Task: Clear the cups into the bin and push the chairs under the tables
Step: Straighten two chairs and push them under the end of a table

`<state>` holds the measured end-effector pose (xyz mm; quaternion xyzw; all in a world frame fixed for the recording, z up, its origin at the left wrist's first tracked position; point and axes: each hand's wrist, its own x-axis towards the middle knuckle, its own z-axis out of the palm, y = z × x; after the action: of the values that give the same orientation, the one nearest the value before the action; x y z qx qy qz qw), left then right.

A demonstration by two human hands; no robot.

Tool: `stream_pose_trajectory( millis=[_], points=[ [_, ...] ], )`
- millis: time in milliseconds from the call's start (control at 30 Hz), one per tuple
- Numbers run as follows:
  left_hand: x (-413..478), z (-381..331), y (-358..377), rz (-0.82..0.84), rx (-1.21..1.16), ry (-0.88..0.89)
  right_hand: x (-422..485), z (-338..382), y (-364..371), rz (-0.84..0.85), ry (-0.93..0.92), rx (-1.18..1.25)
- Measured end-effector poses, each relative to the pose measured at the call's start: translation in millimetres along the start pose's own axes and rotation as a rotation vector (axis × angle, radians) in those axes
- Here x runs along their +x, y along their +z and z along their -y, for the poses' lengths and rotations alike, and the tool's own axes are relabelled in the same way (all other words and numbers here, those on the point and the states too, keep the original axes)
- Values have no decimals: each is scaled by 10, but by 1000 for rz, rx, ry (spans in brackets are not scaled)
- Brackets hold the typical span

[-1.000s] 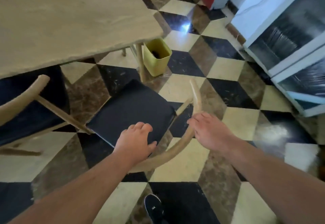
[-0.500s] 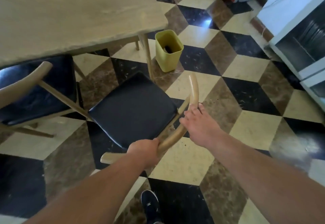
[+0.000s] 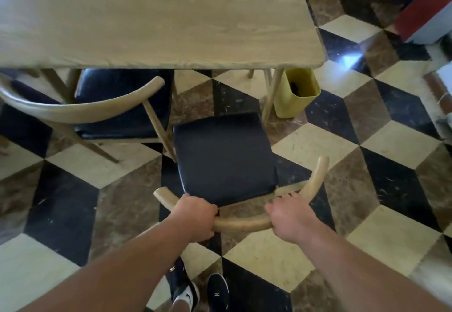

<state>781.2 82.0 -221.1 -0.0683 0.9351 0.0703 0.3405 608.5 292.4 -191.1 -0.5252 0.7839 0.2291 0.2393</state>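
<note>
A wooden chair with a black seat cushion (image 3: 223,157) stands on the floor, just in front of the wooden table (image 3: 156,17). Its curved backrest (image 3: 242,223) is gripped by both hands: my left hand (image 3: 194,217) near its left end, my right hand (image 3: 287,216) right of centre. The seat faces the table squarely, its front edge short of the table's edge. A second chair (image 3: 119,106) at the left sits partly under the table. The yellow bin (image 3: 296,92) stands beside the table's right leg with something dark inside. No cups show on the tabletop.
The floor is a checkered pattern of black, cream and brown tiles. The table's right legs (image 3: 271,93) stand between the chair and the bin. A red and white cabinet (image 3: 425,17) is at the far right. My shoes (image 3: 203,289) are behind the chair.
The chair has been turned from a diagonal to face the table squarely. Both hands now grip the backrest; a second ago they were only reaching it.
</note>
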Motion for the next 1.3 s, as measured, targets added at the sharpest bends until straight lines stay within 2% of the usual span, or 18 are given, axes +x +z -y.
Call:
stream_pose_trajectory(
  millis=[367, 967, 1300],
  points=[
    [299, 824, -513, -117, 8, 6, 624, 40, -540, -64, 18, 81],
    [1461, 1580, -1783, -114, 76, -94, 1906, -1084, -1437, -196, -74, 43],
    [1873, 1794, -1932, -30, 79, -65, 2317, -1364, -1575, -98, -121, -7]
  ],
)
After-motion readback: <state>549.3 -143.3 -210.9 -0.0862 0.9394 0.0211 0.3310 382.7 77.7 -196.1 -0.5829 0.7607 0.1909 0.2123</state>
